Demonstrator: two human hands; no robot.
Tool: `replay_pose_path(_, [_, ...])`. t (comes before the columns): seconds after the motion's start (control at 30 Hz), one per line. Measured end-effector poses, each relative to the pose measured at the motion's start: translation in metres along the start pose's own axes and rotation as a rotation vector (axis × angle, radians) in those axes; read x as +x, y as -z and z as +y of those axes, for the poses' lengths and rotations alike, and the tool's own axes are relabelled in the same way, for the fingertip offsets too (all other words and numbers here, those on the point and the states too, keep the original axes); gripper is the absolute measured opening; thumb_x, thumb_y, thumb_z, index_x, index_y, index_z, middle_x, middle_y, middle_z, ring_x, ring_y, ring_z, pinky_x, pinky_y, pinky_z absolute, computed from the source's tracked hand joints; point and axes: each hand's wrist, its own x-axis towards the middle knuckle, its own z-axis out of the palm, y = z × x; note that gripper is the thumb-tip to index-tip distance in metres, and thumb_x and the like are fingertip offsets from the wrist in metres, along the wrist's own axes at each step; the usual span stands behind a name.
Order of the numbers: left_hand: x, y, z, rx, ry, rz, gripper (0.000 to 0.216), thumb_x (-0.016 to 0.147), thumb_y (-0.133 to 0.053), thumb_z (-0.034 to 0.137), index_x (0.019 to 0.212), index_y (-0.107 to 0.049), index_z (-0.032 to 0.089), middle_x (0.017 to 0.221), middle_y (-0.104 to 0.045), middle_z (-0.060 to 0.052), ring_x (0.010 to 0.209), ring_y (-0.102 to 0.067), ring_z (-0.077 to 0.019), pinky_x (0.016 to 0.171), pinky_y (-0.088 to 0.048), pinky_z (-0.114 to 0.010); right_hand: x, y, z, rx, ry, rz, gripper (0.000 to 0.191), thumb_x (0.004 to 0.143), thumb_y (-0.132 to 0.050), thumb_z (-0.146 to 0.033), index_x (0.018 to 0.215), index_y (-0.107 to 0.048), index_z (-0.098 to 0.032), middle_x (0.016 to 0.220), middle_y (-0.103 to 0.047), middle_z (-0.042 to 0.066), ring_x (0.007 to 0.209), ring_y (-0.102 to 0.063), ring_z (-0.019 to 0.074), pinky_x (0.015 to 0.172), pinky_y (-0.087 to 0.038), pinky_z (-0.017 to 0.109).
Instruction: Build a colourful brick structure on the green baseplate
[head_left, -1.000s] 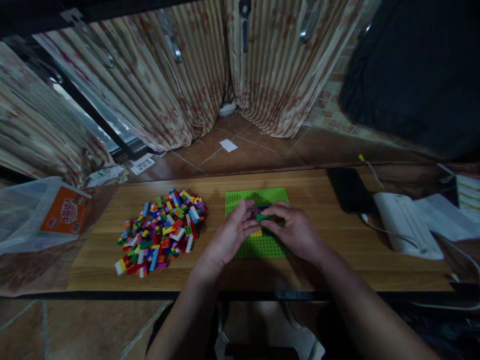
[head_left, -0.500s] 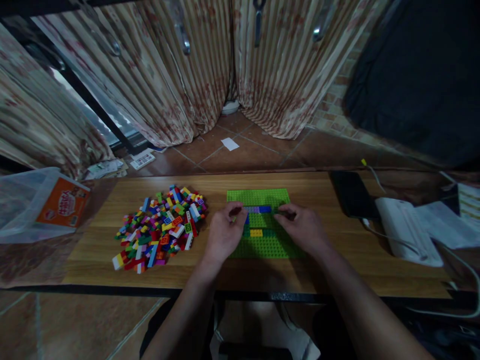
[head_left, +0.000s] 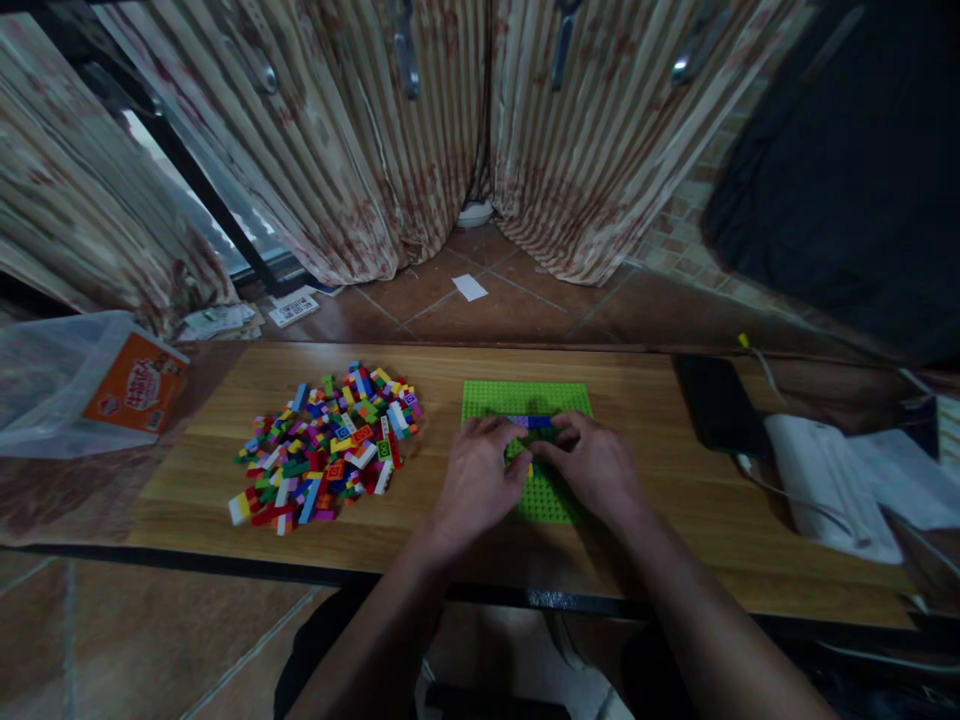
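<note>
A green studded baseplate (head_left: 525, 392) lies on the wooden table, partly covered by both hands. Across its middle runs a row of bricks, with a blue brick (head_left: 540, 422) at the right and a purple one beside it. A bit of a yellow brick (head_left: 531, 470) shows below the fingertips. My left hand (head_left: 484, 468) rests over the plate's left side, fingers curled and closed. From the right, my right hand (head_left: 594, 462) reaches over the plate, thumb and fingers pinched close to the left fingertips. Whatever sits between the fingers is hidden.
A pile of mixed toy bricks (head_left: 330, 450) spreads over the table's left part. Left of it is a clear plastic bin (head_left: 52, 390) with an orange label. A black phone (head_left: 720, 405) and a white power bank-like device (head_left: 829, 490) with a cable lie at the right.
Both hands have come closer together over the middle of the baseplate, covering bricks that showed before. The whole view has shifted slightly.
</note>
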Motion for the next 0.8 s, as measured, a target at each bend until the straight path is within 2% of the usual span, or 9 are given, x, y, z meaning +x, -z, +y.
replay_pose_path(0.1, [-0.001,-0.003,0.0,0.079,-0.028,-0.01,0.023,0.085,-0.061,0.021,0.107,-0.068,0.02,0.108,-0.069,-0.006,0.105,-0.059,-0.0224,0.099,-0.045,-0.04,0.002,0.003,0.005,0.061,0.01,0.005,0.033,0.079,-0.067,-0.043,0.101,-0.068,-0.017,0.081,-0.073,0.006,0.072,-0.067,0.0226,0.068,-0.046,0.034])
replay_pose_path(0.27, [-0.001,-0.009,0.002,0.155,-0.001,0.0,0.021,0.087,-0.06,0.024,0.107,-0.068,0.021,0.107,-0.068,-0.006,0.105,-0.058,-0.0232,0.1,-0.043,-0.041,0.006,0.008,0.018,0.122,0.021,0.024,0.025,0.086,-0.052,-0.033,0.093,-0.07,-0.018,0.085,-0.075,0.008,0.075,-0.067,0.0214,0.07,-0.046,0.033])
replay_pose_path(0.43, [0.002,-0.015,0.007,0.212,0.059,0.003,0.017,0.086,-0.061,0.026,0.101,-0.068,0.022,0.101,-0.068,-0.005,0.101,-0.058,-0.0242,0.094,-0.043,-0.041,0.006,0.011,0.02,0.103,-0.002,-0.035,0.022,0.084,-0.054,-0.032,0.083,-0.072,-0.02,0.082,-0.075,0.005,0.074,-0.067,0.0209,0.069,-0.046,0.033])
replay_pose_path(0.8, [0.012,-0.033,0.018,0.259,0.103,0.052,0.02,0.083,-0.065,0.032,0.101,-0.069,0.023,0.101,-0.069,-0.007,0.102,-0.057,-0.0289,0.093,-0.04,-0.048,0.01,0.01,0.014,0.1,-0.041,-0.075,0.022,0.084,-0.058,-0.033,0.083,-0.076,-0.021,0.083,-0.077,0.006,0.077,-0.07,0.0213,0.071,-0.049,0.032])
